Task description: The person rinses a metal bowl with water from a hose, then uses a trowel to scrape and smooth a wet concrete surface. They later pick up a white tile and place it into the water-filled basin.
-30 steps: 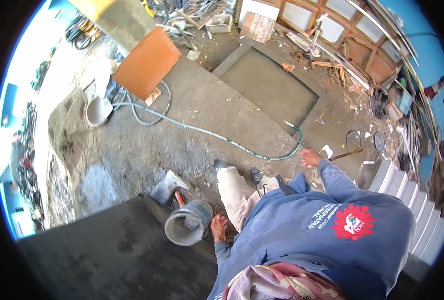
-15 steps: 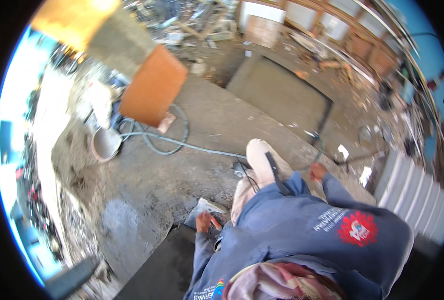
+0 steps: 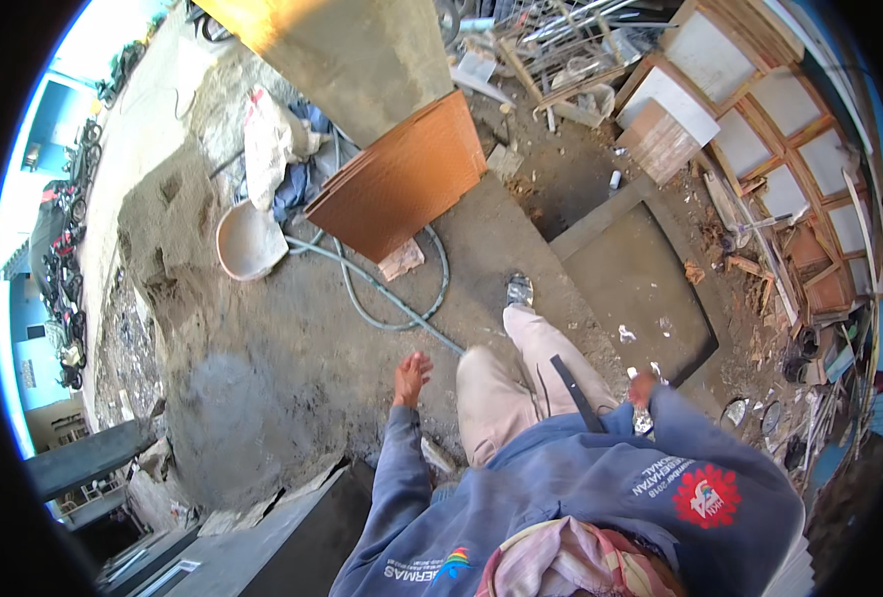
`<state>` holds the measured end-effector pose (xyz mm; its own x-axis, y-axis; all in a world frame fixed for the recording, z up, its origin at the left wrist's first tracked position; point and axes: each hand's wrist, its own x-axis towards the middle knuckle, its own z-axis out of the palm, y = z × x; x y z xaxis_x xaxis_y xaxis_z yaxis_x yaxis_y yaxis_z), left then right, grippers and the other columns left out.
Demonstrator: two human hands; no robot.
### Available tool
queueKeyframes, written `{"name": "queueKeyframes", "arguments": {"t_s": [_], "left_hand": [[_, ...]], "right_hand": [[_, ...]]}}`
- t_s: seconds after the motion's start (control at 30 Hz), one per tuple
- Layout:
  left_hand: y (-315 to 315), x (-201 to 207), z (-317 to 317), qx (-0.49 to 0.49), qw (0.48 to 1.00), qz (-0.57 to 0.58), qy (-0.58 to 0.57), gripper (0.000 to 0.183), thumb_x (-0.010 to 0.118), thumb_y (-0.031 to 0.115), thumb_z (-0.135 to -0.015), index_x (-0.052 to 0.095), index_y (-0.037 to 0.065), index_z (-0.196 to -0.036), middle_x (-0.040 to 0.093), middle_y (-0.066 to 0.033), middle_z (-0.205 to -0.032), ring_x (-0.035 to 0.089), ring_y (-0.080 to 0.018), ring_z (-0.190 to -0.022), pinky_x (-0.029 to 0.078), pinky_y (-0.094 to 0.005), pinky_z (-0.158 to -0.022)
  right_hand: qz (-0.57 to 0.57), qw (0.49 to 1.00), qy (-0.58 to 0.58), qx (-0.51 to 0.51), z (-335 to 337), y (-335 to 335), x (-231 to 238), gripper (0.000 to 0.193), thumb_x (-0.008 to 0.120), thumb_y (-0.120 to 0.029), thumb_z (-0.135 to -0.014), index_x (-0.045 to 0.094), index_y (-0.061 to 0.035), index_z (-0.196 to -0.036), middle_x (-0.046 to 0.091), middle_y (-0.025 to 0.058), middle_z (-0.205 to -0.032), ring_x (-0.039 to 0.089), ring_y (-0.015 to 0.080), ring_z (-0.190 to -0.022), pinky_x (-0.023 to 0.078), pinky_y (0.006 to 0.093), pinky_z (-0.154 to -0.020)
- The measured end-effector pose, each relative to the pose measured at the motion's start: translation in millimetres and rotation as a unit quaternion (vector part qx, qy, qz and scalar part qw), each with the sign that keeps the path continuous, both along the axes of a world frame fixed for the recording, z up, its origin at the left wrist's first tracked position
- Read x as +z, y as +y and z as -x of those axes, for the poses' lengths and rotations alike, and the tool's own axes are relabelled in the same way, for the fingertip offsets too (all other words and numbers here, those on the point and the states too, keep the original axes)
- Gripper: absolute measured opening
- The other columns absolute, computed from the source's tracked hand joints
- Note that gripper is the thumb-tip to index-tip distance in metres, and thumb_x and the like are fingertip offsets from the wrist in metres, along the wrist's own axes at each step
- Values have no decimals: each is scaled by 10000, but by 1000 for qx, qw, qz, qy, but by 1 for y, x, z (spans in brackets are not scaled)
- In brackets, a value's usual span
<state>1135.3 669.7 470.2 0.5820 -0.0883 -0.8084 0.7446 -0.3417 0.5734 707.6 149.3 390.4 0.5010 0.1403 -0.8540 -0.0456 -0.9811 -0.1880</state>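
Note:
My left hand [image 3: 413,378] is held out over the grey cement ground, its fingers apart and slightly bent, with nothing in it. Close to my right thigh, my right hand [image 3: 642,388] hangs by the blue jacket's hem; its fingers are blurred and partly hidden. A green hose [image 3: 401,308] lies in loops in front of my legs, with one end running toward my left knee. Ahead stand orange-brown textured sheets [image 3: 401,179], leaning at the edge of a tall board [image 3: 362,70]. Beside my left sleeve, a small grey piece [image 3: 437,456] shows only in part.
Left of the hose are a pale basin [image 3: 250,242], a white sack [image 3: 270,139] and a sand heap [image 3: 168,214]. To the right, a sunken rectangular pit [image 3: 640,289] has a raised rim. Wooden frames [image 3: 780,149] and scrap metal [image 3: 581,50] lie beyond.
The view has swung, and I have stepped forward with one foot out. My left hand has moved away from the grey piece and the orange-red handle near it. My right hand remains at my side.

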Motion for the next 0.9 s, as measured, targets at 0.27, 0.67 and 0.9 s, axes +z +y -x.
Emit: {"name": "queueKeyframes", "arguments": {"t_s": [0.27, 0.67, 0.9], "left_hand": [[16, -57, -244, 22, 990, -107, -85, 482, 565, 482, -1024, 650, 87, -1287, 715, -83, -1214, 652, -213, -1171, 505, -411, -858], [39, -217, -605, 156, 909, -242, -301, 471, 537, 388, -1044, 622, -48, -1201, 677, -126, -1097, 597, -203, -1024, 458, -370, -941], [-14, -222, -607, 278, 906, -205, -244, 446, 547, 413, -1047, 520, 14, -1245, 591, -87, -1125, 566, -207, -1030, 454, -365, -916]], "right_hand": [[-205, 811, -233, -497, -587, -56, -22, 326, 568, -348, -978, 644, -44, -892, 675, 141, -793, 648, 295, -741, 488, 454, -692], [-203, 652, -390, -618, -1009, -34, -126, 628, 542, -420, -1019, 454, 23, -1456, 529, 289, -1429, 507, 434, -1337, 403, 460, -1123], [-113, 692, -415, -580, -1022, -3, -132, 566, 544, -469, -1030, 501, -11, -1359, 544, 226, -1330, 552, 377, -1232, 435, 459, -1032]]}}
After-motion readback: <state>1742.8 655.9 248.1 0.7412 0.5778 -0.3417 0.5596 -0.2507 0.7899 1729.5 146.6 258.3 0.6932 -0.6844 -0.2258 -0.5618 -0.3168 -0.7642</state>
